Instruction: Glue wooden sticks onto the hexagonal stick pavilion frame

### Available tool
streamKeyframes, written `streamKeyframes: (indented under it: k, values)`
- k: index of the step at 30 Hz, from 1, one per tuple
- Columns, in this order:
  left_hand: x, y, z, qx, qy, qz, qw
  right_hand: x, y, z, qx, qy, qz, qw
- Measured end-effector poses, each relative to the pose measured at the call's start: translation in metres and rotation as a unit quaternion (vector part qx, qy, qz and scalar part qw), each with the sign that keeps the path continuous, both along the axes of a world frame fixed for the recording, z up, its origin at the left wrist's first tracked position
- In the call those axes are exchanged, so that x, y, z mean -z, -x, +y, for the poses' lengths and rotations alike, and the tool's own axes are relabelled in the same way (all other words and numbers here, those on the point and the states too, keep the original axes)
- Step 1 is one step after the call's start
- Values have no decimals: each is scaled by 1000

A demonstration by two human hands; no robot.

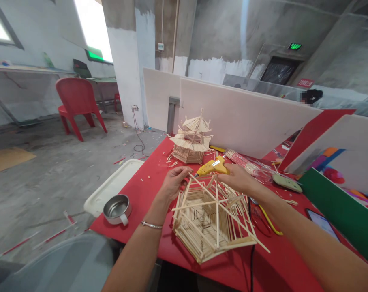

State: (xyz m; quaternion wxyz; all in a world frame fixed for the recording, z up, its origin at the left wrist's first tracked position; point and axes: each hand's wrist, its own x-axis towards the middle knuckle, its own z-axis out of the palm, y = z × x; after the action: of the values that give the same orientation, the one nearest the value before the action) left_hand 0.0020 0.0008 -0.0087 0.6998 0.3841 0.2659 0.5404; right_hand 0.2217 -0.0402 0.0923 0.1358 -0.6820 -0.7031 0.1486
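Note:
A yellow hot glue gun is in my right hand, its nozzle pointing left toward the fingers of my left hand. Those left fingers pinch the end of a thin wooden stick at the far side of a stick-built frame. The frame is a many-sided lattice of pale sticks, with several longer sticks crossing over its top. Behind it stands a finished-looking model pagoda of the same sticks, with tiered roofs. My right hand partly hides the glue gun's handle.
A metal cup stands near the table's left edge, above a white tray. Yellow-handled pliers, a phone and a green board lie to the right. Bagged sticks lie behind; a black cord hangs over the front.

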Motion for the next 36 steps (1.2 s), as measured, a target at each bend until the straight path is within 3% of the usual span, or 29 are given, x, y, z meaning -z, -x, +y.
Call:
streamKeyframes:
  k: [15, 21, 25, 28, 31, 36]
  values:
    - [-5, 0, -2, -4, 6, -10, 1000, -10, -5, -10, 67, 16, 24, 997]
    - [-6, 0, -2, -8, 6, -1, 1000, -17, -28, -38, 74, -15, 94, 993]
    - [-6, 0, -2, -6, 5, -8, 1000, -15, -48, -67, 123, -15, 126, 984]
    - [-6, 0, -1, -7, 9, -11, 1000, -8, -65, -94, 163, -7, 223, 961]
    - [-8, 0, -1, -5, 10, -7, 1000, 3, -82, -123, 215, -11, 343, 914]
    - [-10, 1, 0, 3, 6, 1, 1000, 43, -103, -180, 324, -42, 457, 827]
